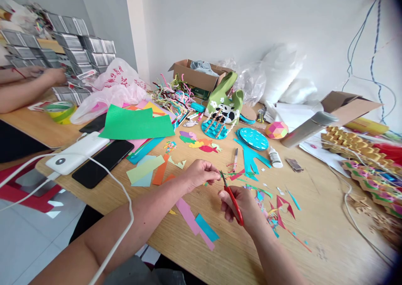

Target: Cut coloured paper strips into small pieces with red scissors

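Scissors: the red-handled scissors are up over the table, blades pointing away from the person, tips just beside the left fingertips.
Right hand: clenched on the scissors' handles, this right hand has its thumb and fingers wrapped around them; I can't tell whether the blades are parted.
Left hand: just left of the scissors, the left hand has thumb and finger pinched together; from here I can't tell what, if anything, they grasp.
Scraps: to the right of the scissors lie cut scraps, red, blue and green among them.
Strips: nearer the person and left of the scissors, a blue strip lies across pink ones.
Fish: beyond the scissors, slightly left, colourful paper fish lie close together.
Pen: just beyond the scissors' tips.
Bottle: a white bottle, beyond the scissors and to the right.
Panda bag: the green bag stands farther beyond the scissors.
Co-worker: well left of the scissors, another person's hand is near stacked grey packs.
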Demonstrator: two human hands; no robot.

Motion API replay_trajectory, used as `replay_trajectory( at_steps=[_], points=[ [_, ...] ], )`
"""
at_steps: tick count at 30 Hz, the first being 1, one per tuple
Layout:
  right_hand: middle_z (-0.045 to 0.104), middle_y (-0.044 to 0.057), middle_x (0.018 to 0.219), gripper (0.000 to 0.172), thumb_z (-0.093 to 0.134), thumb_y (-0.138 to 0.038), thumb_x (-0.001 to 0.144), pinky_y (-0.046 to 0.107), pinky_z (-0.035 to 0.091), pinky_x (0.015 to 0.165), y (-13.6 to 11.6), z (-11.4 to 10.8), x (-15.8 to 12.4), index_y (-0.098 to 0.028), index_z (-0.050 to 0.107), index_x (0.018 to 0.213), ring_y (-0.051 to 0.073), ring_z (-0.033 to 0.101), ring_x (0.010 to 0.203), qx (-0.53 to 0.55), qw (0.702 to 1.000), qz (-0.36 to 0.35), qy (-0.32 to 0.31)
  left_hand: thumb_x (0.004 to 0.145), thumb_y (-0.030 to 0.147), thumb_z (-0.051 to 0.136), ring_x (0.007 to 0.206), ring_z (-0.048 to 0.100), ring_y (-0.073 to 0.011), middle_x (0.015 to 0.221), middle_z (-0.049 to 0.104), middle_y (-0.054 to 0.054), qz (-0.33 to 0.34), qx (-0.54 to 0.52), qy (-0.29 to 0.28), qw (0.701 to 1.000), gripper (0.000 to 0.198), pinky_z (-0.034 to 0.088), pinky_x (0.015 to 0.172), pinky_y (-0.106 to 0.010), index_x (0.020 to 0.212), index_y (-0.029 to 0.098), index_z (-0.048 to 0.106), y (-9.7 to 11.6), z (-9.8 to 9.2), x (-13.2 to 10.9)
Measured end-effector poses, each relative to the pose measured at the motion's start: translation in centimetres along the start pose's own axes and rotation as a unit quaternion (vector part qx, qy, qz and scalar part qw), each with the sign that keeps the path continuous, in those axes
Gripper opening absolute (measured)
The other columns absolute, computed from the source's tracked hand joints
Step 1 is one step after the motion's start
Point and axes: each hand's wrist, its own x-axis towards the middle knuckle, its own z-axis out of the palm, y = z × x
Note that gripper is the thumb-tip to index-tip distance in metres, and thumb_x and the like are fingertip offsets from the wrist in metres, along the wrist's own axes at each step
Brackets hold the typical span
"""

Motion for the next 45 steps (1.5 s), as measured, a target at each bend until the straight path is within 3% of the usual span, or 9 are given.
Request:
replay_trajectory(
  at_steps=[4,8,12,15,20,25,30,35,45],
  points=[
    [0.054,-0.004,0.041,0.041,0.069,-0.049,0.065,0.016,0.036,0.029,0.0,0.0,0.1,-0.017,0.047,0.054,0.010,0.052,0.030,-0.019,0.999,-0.006,0.030,0.063,0.024,0.058,0.053,0.047,-0.0091,0.056,0.054,0.002,0.014,0.091,0.016,0.996,0.010,0.034,0.053,-0.023,0.064,0.014,0.061,-0.3,-0.3,0.2],
    [0.055,-0.004,0.042,0.039,0.069,-0.048,0.065,0.017,0.037,0.029,-0.2,0.1,0.1,-0.018,0.047,0.055,0.010,0.052,0.030,-0.016,0.999,-0.004,0.038,0.062,0.025,0.057,0.053,0.045,-0.0106,0.054,0.053,0.002,0.064,0.272,0.063,0.958,0.010,0.031,0.054,-0.024,0.061,0.016,0.061,-0.8,-0.4,0.4],
    [0.055,-0.003,0.041,0.038,0.069,-0.047,0.064,0.017,0.037,0.029,-0.3,0.1,0.0,-0.018,0.047,0.055,0.010,0.052,0.031,-0.022,0.999,0.001,0.035,0.062,0.024,0.059,0.062,0.047,-0.0114,0.069,0.056,0.000,0.100,0.320,0.127,0.933,0.008,0.034,0.061,-0.024,0.060,0.016,0.059,-0.7,-0.4,0.4],
    [0.055,-0.003,0.041,0.037,0.068,-0.046,0.065,0.017,0.036,0.029,-0.3,0.0,0.0,-0.018,0.047,0.055,0.010,0.052,0.031,-0.023,0.999,0.002,0.031,0.064,0.023,0.057,0.064,0.045,-0.0102,0.077,0.055,0.000,0.122,0.268,0.155,0.943,0.009,0.036,0.062,-0.023,0.070,0.016,0.060,-0.3,-0.5,0.4],
    [0.056,-0.003,0.043,0.035,0.068,-0.045,0.066,0.017,0.035,0.029,-0.3,0.0,0.0,-0.018,0.047,0.056,0.011,0.053,0.032,-0.024,1.000,0.002,0.017,0.064,0.023,0.059,0.057,0.042,-0.0087,0.065,0.053,0.002,0.104,0.156,0.052,0.981,0.013,0.034,0.055,-0.022,0.074,0.015,0.065,-0.1,-0.4,0.4],
    [0.055,-0.003,0.043,0.036,0.068,-0.046,0.065,0.018,0.036,0.031,-0.4,0.0,-0.1,-0.018,0.047,0.056,0.011,0.052,0.032,-0.026,1.000,-0.005,0.015,0.060,0.021,0.063,0.060,0.048,-0.0097,0.061,0.058,0.001,0.042,0.059,0.014,0.997,0.012,0.035,0.058,-0.022,0.069,0.014,0.065,0.0,-0.1,0.2],
    [0.054,-0.002,0.042,0.037,0.066,-0.050,0.067,0.020,0.037,0.036,-0.5,-0.2,-0.3,-0.018,0.048,0.059,0.013,0.053,0.036,-0.042,0.998,-0.029,0.021,0.058,0.021,0.066,0.051,0.045,-0.0064,0.058,0.056,0.002,-0.011,-0.042,0.011,0.999,0.013,0.032,0.052,-0.021,0.068,0.014,0.064,-0.1,-0.2,0.3],
    [0.059,0.001,0.056,0.036,0.068,-0.050,0.067,0.025,0.043,0.052,-0.5,-0.4,-0.1,-0.017,0.054,0.070,0.015,0.056,0.052,-0.047,0.992,-0.096,0.067,0.053,0.022,0.071,0.044,0.043,-0.0046,0.054,0.053,0.004,-0.053,-0.147,0.022,0.988,0.020,0.030,0.047,-0.021,0.068,0.014,0.061,-0.4,-0.3,0.6],
    [0.052,-0.004,0.059,0.036,0.073,-0.044,0.062,0.023,0.039,0.053,-0.4,-0.1,0.3,-0.018,0.052,0.073,0.013,0.050,0.056,0.017,0.987,-0.101,0.127,0.052,0.022,0.074,0.050,0.051,-0.0089,0.058,0.058,0.001,-0.058,-0.148,-0.029,0.987,0.023,0.037,0.054,-0.024,0.066,0.014,0.057,-1.3,0.8,0.3]
  ],
)
